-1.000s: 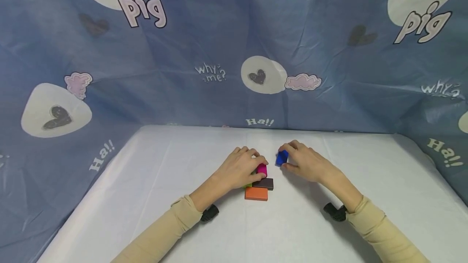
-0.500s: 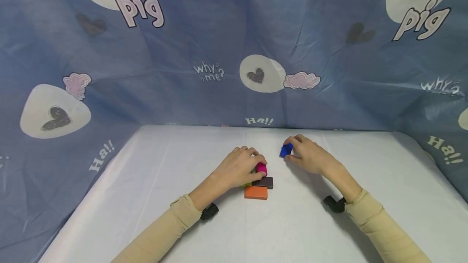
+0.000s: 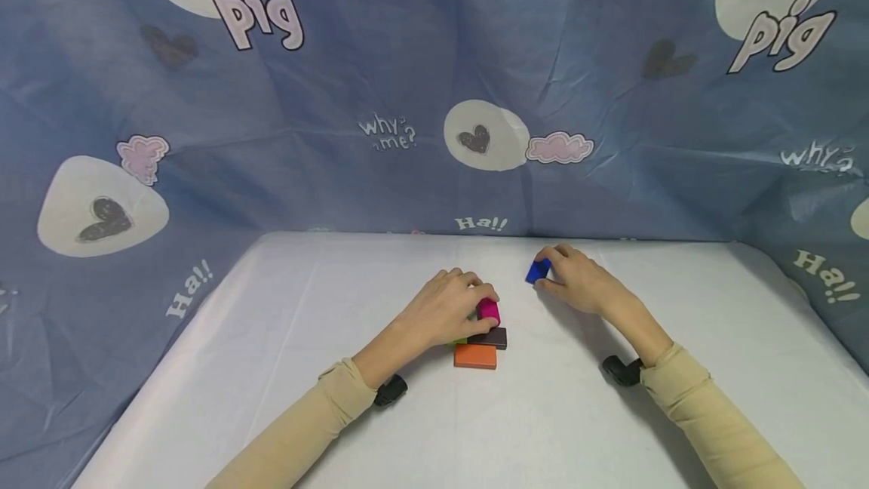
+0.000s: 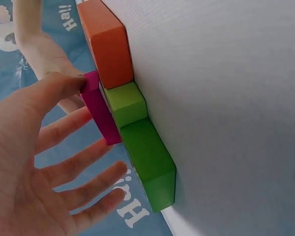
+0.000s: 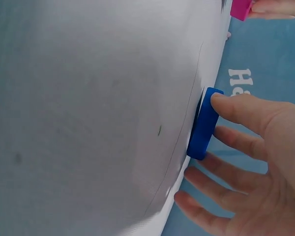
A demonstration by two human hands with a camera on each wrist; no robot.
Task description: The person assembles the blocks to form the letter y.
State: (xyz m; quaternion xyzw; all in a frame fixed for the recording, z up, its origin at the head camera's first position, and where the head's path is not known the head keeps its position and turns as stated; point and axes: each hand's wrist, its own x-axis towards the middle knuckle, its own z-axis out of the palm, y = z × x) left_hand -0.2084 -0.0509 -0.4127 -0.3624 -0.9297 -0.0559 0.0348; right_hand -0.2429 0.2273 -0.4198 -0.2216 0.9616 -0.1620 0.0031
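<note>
My left hand (image 3: 444, 309) pinches a magenta block (image 3: 489, 311) between thumb and fingers, above the group of blocks in the middle of the table. In the left wrist view an orange block (image 4: 110, 54), a light green block (image 4: 128, 104) and a dark green block (image 4: 150, 164) stand in a row beside the magenta one. The head view also has a dark brown block (image 3: 490, 338) under the left fingertips. Farther back and to the right, my right hand (image 3: 577, 278) pinches a blue block (image 5: 205, 124) by its ends, close to the table surface.
White cloth covers the table (image 3: 543, 413). Behind it hangs a blue printed curtain (image 3: 380, 187), which meets the table's back edge a short way beyond the right hand. Black wrist straps (image 3: 621, 370) show under both forearms.
The right hand has carried the blue block back and slightly right, away from the group. The left hand has barely moved; its magenta block has shifted a little to the right.
</note>
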